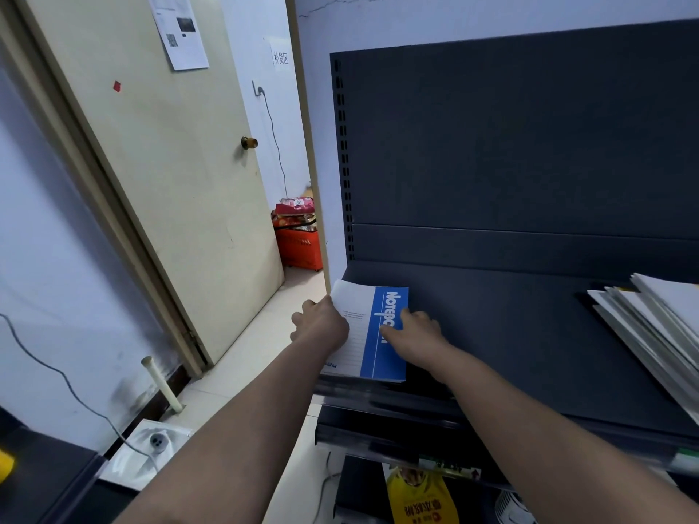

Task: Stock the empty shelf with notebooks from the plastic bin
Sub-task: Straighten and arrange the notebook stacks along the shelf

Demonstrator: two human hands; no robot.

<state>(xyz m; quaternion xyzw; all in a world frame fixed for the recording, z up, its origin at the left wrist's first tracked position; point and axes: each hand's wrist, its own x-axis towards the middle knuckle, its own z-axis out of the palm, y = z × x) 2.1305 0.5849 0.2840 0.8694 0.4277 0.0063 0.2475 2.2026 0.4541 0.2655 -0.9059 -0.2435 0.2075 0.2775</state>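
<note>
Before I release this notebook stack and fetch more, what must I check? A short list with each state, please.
1. Notebook stack lies flat on the shelf: ok.
2. Its front edge is behind the shelf's front lip: cannot tell, it sits very near.
3. Both hands steady it: ok, left hand holds the left edge, right hand presses on the blue cover.
4. Bare shelf to its right for more: ok.
5. Pile on the right is tidy: not ok, fanned and tilted.
6. Plastic bin has notebooks left: cannot tell, not in view.
</note>
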